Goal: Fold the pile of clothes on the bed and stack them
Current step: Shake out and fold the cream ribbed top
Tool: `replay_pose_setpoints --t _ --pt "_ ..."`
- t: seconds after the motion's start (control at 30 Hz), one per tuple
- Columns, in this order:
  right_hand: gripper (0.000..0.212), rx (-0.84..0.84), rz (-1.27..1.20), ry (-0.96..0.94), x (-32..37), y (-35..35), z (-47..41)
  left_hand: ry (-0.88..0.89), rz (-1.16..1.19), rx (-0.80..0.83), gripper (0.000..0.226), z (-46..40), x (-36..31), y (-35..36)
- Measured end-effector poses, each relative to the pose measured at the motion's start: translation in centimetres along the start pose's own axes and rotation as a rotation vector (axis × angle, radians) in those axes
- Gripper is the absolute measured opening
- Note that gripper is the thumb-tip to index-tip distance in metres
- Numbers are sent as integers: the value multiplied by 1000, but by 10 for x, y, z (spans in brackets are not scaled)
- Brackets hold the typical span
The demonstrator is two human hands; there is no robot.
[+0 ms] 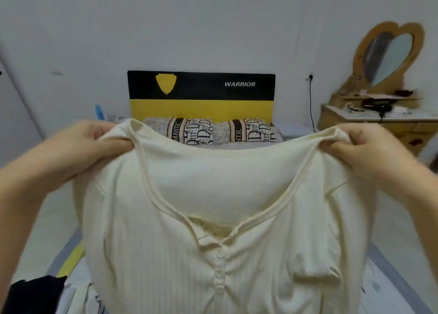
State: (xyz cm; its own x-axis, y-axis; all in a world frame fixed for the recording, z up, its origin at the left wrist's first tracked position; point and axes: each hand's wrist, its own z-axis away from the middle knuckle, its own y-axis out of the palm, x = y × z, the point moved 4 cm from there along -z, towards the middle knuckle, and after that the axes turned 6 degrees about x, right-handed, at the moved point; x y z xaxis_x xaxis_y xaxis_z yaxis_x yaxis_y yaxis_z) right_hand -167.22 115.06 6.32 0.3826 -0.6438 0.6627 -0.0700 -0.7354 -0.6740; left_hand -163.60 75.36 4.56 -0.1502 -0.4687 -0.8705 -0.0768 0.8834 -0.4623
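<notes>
A cream ribbed top [166, 254] with a scooped neckline and a short row of buttons hangs spread out in front of me, above the bed. My left hand [78, 145] pinches its left shoulder and my right hand [369, 152] pinches its right shoulder, holding it up and stretched wide. The top hides most of the bed below. A black garment [33, 292] lies at the bottom left, with a bit of pale patterned cloth [80, 299] beside it.
The bed [391, 287] has a grey sheet, and two patterned pillows [213, 130] lie against a black and yellow headboard [201, 95]. A wooden dresser [379, 121] with a heart-shaped mirror stands at the right. White walls lie behind.
</notes>
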Motion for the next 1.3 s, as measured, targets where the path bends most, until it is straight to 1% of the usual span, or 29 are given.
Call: replay_pose_setpoints --t 0.03,0.13,0.27,0.37,0.47,0.57,0.67,0.77,0.87,0.9,0.93,0.97,1.0,1.03,1.1,1.17,1.2,1.23,1.27,1.3 --pt "14 73 45 61 -26 22 -5 -58 -57 55 17 -3 23 19" --pt "26 299 115 229 -100 99 3 -274 -178 121 6 -5 105 71" --pt "21 478 190 402 -190 195 32 -484 -254 249 16 2 207 144" --pt "19 575 251 477 -240 249 49 -576 -390 288 24 1 266 183" --pt "26 662 419 464 -278 287 50 -608 -419 343 25 -8 309 211" --pt "21 651 599 431 -311 312 35 -618 -497 286 29 -28 344 225" --pt "20 582 681 419 -340 333 10 -553 -594 216 27 -54 367 233" --pt "18 541 587 468 -372 360 -20 -510 -626 141 17 -85 395 243" --pt "34 462 494 509 -395 384 -56 -488 -653 16 11 -118 424 251" --pt "33 414 460 500 -401 391 -66 -478 -641 -36 10 -127 434 254" --pt "27 354 410 483 -408 398 -73 -478 -620 -82 9 -134 445 257" --pt "18 307 349 482 -415 406 -76 -497 -591 -114 12 -139 458 261" --pt "17 287 293 509 -424 414 -75 -531 -559 -124 20 -141 472 267" --pt "28 300 273 551 -433 424 -70 -573 -545 -103 31 -140 487 274" --pt "49 368 359 678 -454 444 -47 -694 -618 -3 52 -129 518 289" --pt "62 418 478 847 -468 458 -19 -838 -768 91 58 -109 540 300" --pt "67 444 511 914 -472 463 -4 -892 -817 138 55 -99 547 304" --pt "68 479 540 933 -473 469 9 -918 -836 182 47 -90 553 308" --pt "66 518 555 906 -474 474 20 -909 -828 218 37 -82 558 312" --pt "58 543 543 842 -477 478 29 -864 -807 241 28 -77 562 315"
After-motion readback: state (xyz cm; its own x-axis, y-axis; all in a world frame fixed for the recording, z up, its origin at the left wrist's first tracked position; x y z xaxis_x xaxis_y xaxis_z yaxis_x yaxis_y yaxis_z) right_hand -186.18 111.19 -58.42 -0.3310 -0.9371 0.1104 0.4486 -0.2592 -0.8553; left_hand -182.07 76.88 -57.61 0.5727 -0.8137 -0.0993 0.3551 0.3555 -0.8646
